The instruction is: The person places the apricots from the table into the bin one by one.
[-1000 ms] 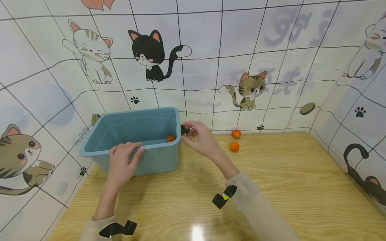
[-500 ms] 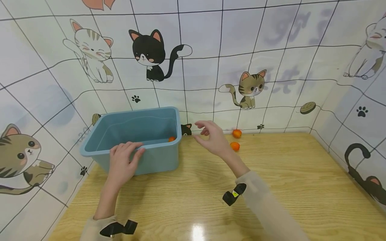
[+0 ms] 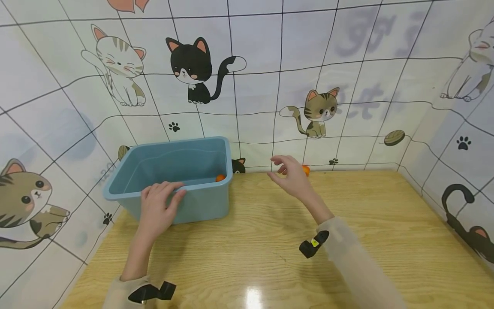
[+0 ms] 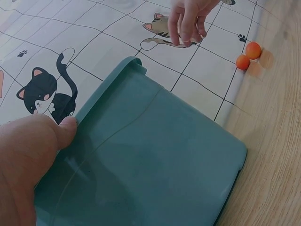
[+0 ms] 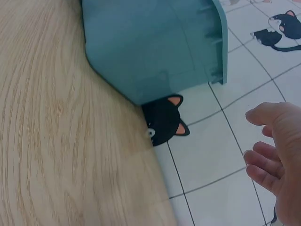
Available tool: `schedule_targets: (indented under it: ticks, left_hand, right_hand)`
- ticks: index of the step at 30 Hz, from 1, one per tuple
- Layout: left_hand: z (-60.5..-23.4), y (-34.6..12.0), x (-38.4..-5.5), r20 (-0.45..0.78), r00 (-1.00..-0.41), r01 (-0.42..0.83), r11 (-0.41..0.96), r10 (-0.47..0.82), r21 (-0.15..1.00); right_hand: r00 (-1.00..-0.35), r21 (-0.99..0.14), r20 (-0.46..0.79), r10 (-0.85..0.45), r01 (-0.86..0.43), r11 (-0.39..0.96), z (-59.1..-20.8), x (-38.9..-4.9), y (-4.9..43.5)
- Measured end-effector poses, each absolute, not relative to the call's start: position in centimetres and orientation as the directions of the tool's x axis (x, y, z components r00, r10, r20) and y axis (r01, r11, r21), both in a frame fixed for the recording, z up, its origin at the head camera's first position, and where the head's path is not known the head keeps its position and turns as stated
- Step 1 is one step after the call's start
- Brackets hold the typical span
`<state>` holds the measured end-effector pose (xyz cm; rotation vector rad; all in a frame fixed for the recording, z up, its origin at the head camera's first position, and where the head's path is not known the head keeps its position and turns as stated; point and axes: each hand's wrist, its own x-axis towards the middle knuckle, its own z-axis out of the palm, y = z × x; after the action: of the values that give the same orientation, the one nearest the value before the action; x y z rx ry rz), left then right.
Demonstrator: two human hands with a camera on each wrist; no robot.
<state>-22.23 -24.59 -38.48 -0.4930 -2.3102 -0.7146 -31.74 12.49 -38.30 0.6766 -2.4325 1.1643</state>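
A blue plastic bin (image 3: 206, 204) stands on the table at the left, with a small orange fruit (image 3: 220, 177) inside near its right end. My left hand (image 3: 157, 210) grips the bin's front rim, fingers over the edge and thumb along it. To the right of the bin, my right hand (image 3: 292, 178) is raised, its thumb and fingers apart and holding nothing. Behind it part of another orange fruit (image 3: 306, 170) shows by the wall. The left wrist view has two such fruits, one orange ball (image 4: 253, 50) beside a second orange ball (image 4: 242, 61); the head view hides one.
The wood-grain table (image 3: 247, 249) meets a white wall covering (image 3: 258, 94) with grid lines and printed cats, close behind the bin. A side wall rises at the left and another at the right. Each wrist wears a small black camera, like the right one (image 3: 314, 243).
My right hand has moved right, from beside the bin's right end to in front of the loose orange fruits, now covering one. The left hand stays on the rim.
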Motion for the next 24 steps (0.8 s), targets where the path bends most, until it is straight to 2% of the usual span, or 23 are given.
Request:
schedule_targets:
  ticks: [12,24]
  left_hand:
    - [-38.5,-24.6,-22.0,0.691,-0.706,0.517,0.780,0.155,0.353]
    - [-38.7,-24.6,-22.2,0.691,-0.707,0.512,0.784,0.153,0.350]
  right_hand:
    - [-0.895,-0.673,0.396,-0.204,-0.434,0.598,-40.2,-33.3,16.4]
    - [-0.943,-0.698,0.301,-0.143,-0.320,0.641,-42.9,-34.4,19.0]
